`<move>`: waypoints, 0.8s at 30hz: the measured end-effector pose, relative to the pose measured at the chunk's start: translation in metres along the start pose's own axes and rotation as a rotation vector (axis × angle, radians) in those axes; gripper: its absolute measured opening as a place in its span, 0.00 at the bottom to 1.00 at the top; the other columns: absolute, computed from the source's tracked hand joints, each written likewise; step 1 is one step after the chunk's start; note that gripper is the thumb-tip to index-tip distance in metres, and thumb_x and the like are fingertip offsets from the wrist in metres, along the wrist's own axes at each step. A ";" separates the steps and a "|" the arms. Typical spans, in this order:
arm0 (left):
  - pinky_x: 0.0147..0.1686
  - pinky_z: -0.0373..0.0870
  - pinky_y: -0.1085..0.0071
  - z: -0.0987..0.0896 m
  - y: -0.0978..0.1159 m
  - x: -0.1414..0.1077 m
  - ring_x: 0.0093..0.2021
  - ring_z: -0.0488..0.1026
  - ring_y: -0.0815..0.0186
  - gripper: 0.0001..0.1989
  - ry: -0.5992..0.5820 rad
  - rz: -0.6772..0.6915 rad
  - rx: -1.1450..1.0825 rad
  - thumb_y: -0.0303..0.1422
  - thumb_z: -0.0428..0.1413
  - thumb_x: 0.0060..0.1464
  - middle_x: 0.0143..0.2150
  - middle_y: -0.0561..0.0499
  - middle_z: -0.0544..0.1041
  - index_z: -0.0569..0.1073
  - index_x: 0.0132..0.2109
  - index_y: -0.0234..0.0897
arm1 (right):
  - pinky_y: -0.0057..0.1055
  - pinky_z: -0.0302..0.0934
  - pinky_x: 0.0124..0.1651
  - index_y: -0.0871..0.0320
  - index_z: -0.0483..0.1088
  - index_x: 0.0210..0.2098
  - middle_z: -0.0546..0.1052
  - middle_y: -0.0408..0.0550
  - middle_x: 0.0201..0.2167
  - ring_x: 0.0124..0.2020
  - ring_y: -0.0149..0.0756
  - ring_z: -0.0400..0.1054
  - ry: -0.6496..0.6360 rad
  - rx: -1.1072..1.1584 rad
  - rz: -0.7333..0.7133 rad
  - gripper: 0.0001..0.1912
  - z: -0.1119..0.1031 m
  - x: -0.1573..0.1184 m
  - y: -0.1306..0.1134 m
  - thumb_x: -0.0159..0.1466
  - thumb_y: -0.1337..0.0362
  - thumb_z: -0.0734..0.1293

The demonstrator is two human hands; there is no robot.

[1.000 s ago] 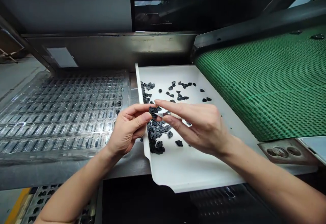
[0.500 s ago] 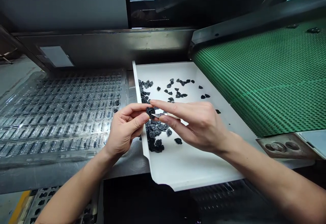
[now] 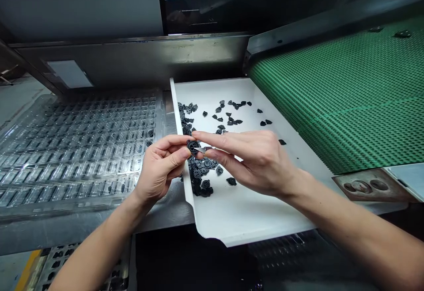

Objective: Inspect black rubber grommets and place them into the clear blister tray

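Note:
My left hand [image 3: 160, 167] pinches a small black round part [image 3: 192, 145] between thumb and fingers, just over the left wall of the white tray [image 3: 251, 211]. My right hand [image 3: 255, 160] holds a small metal blade [image 3: 202, 149] whose tip touches that part. Below the hands, several more black parts [image 3: 202, 174] lie heaped in the tray, and others [image 3: 228, 114] are scattered toward its far end.
A clear blister tray [image 3: 76, 149] with many pockets lies to the left on the steel bench; a few pockets near its right edge hold black parts. A green conveyor belt [image 3: 347, 92] slopes up at the right. Machine housing [image 3: 132, 21] stands behind.
Both hands stay together on the part and blade; the view has shifted slightly so everything sits a little further left and higher.

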State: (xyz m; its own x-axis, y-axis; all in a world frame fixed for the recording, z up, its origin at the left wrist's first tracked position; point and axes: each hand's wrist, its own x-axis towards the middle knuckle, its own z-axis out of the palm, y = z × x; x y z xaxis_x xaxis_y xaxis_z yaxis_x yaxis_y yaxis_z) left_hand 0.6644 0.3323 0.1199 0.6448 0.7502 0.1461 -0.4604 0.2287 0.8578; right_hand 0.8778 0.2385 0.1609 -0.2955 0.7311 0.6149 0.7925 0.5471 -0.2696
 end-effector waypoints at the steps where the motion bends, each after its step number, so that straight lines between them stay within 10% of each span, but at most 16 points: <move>1: 0.15 0.42 0.82 0.000 0.000 0.000 0.17 0.48 0.82 0.09 -0.004 0.000 0.001 0.33 0.72 0.60 0.28 0.51 0.78 0.88 0.47 0.41 | 0.31 0.64 0.35 0.58 0.74 0.67 0.86 0.40 0.44 0.32 0.29 0.76 -0.001 0.004 -0.001 0.18 0.000 0.000 0.000 0.79 0.66 0.69; 24: 0.15 0.44 0.81 -0.001 0.000 0.000 0.16 0.50 0.81 0.08 0.020 0.012 0.020 0.33 0.72 0.58 0.30 0.48 0.82 0.88 0.46 0.40 | 0.29 0.60 0.33 0.57 0.75 0.67 0.83 0.41 0.35 0.27 0.27 0.71 0.008 -0.036 -0.008 0.18 0.000 0.000 0.000 0.81 0.62 0.67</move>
State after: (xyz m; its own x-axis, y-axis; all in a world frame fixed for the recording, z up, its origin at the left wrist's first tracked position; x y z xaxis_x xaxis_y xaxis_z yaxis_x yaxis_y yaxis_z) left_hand 0.6639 0.3331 0.1197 0.6271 0.7651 0.1464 -0.4551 0.2073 0.8660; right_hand 0.8781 0.2385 0.1606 -0.2973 0.7234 0.6231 0.8091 0.5374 -0.2379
